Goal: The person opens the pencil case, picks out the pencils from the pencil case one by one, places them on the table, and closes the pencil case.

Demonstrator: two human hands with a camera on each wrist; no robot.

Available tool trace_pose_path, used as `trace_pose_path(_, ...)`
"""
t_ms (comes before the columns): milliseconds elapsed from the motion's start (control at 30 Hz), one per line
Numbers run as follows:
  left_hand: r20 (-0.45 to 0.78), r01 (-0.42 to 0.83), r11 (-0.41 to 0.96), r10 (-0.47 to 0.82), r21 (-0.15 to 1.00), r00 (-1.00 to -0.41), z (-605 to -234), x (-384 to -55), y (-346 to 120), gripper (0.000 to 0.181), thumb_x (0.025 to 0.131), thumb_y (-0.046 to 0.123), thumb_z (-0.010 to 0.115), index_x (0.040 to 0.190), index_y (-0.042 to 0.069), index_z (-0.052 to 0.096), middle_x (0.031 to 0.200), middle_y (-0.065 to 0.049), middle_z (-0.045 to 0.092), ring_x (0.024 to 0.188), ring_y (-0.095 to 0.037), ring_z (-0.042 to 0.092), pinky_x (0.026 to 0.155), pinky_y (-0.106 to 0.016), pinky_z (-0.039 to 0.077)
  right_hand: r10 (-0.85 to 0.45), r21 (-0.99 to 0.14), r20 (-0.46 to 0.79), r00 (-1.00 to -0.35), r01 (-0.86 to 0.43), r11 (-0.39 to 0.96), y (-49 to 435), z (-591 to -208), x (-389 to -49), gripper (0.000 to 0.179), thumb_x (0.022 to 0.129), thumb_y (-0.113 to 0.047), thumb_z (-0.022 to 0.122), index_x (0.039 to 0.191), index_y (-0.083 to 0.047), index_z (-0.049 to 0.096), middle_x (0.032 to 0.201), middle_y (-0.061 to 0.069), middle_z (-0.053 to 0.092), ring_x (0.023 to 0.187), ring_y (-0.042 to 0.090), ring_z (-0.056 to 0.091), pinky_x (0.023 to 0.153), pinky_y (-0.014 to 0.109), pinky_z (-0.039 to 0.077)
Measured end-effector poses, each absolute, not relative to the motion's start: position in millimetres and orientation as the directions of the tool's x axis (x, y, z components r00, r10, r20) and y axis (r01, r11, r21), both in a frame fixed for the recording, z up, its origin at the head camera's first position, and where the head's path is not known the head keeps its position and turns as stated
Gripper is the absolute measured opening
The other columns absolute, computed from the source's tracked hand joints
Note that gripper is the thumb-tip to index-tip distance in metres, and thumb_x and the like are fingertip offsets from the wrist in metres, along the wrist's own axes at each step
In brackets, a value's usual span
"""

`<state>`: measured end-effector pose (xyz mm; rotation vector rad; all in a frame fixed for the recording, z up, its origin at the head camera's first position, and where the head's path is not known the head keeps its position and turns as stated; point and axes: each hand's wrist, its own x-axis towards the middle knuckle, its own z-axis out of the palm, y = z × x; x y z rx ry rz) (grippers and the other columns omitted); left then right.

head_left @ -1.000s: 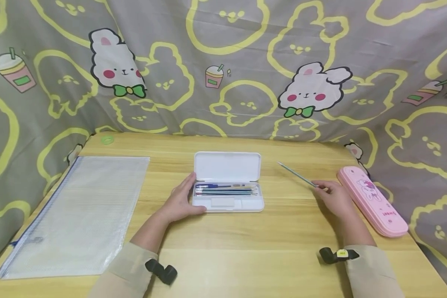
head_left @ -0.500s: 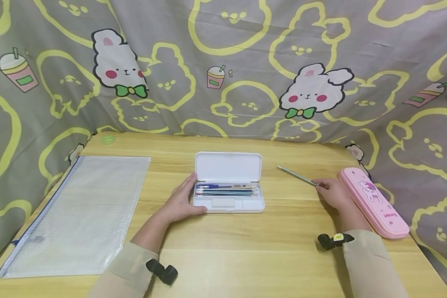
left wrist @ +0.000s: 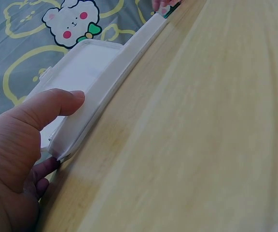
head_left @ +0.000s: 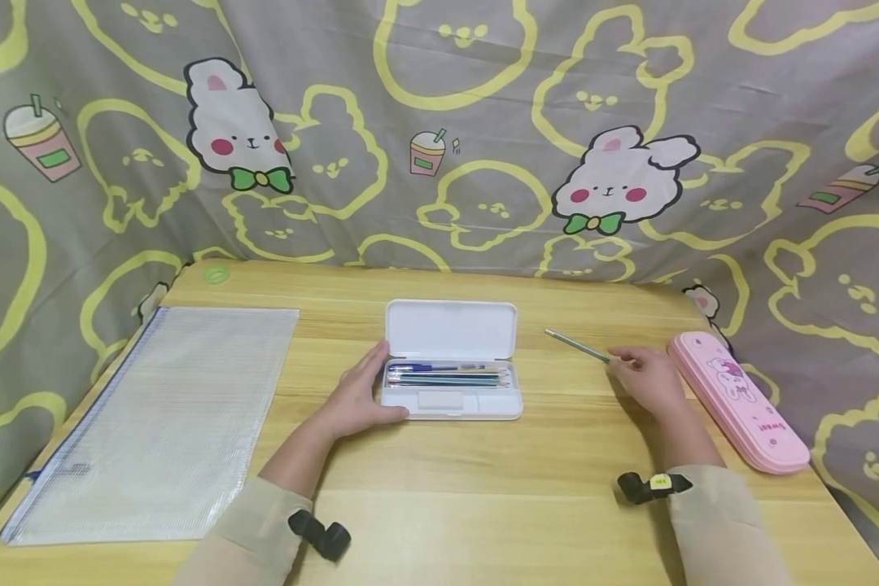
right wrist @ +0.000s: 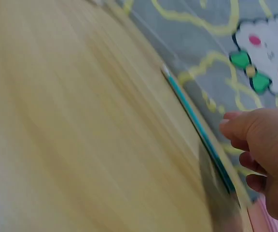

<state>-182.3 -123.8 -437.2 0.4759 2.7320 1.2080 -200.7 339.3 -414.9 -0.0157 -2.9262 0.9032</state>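
A white pencil case [head_left: 452,330] stands with its lid up mid-table. Several pencils and a blue-capped pen [head_left: 421,368] lie in its rear part, a white eraser [head_left: 441,400] in front. My left hand [head_left: 352,399] grips the case's left end, thumb [left wrist: 66,104] on the front side and fingers round the back. A teal pencil [head_left: 575,344] lies on the table to the right of the case. My right hand [head_left: 648,378] hovers over the pencil's near end, its fingers loosely bent; in the right wrist view the hand is apart from the pencil [right wrist: 197,125].
A pink pencil case [head_left: 738,403] lies by the right edge, close to my right hand. On the left is a translucent zip pouch [head_left: 154,423]. A green ring [head_left: 216,275] sits at the back left. A patterned curtain [head_left: 483,122] rises behind the table.
The teal pencil's far end has come down, and it now lies on the table. My right hand has let go of it. My left hand stays on the white case.
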Motion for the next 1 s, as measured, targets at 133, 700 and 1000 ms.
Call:
trace_pose_path(133,0.02,0.237,0.632,0.331,0.738,-0.944,-436.3,-182.3,-123.7,0.116,0.069,0.039,0.083,0.157,0.006,0.015,0.165,-0.014,0.014,0.15,-0.041,0.016,0.119,-0.063,0.016,-0.012,-0.606,0.089,-0.996,-0.064,0.793,310.7,-410.5,-197.5,0.038,0.1,-0.027,0.055,0.128,-0.002,0.062,0.121,0.025,0.058,0.111,0.041,0.054,0.086,0.052,0.049)
trace_pose_path(700,0.011,0.232,0.632,0.333,0.739,-0.943,-435.3,-181.6,-123.1,0.117,0.068,0.04,0.083,0.157,0.006,0.015,0.165,-0.014,0.015,0.151,-0.039,0.016,0.12,-0.061,0.017,-0.288,-0.659,0.1,-0.952,-0.281,0.698,204.3,-412.7,-200.0,0.022,0.09,-0.014,0.069,0.11,-0.008,0.074,0.115,0.013,0.071,0.104,0.029,0.059,0.092,0.047,0.049)
trace_pose_path(1000,0.021,0.239,0.629,0.334,0.74,-0.942,-435.3,-181.6,-123.8,0.116,0.069,0.039,0.083,0.157,0.005,0.016,0.164,-0.015,0.016,0.151,-0.038,0.016,0.12,-0.061,0.017,-0.373,-0.532,0.091,-0.924,-0.361,0.766,189.0,-411.4,-207.0,0.022,0.087,-0.015,0.071,0.109,-0.009,0.075,0.11,0.011,0.073,0.106,0.03,0.06,0.094,0.049,0.049)
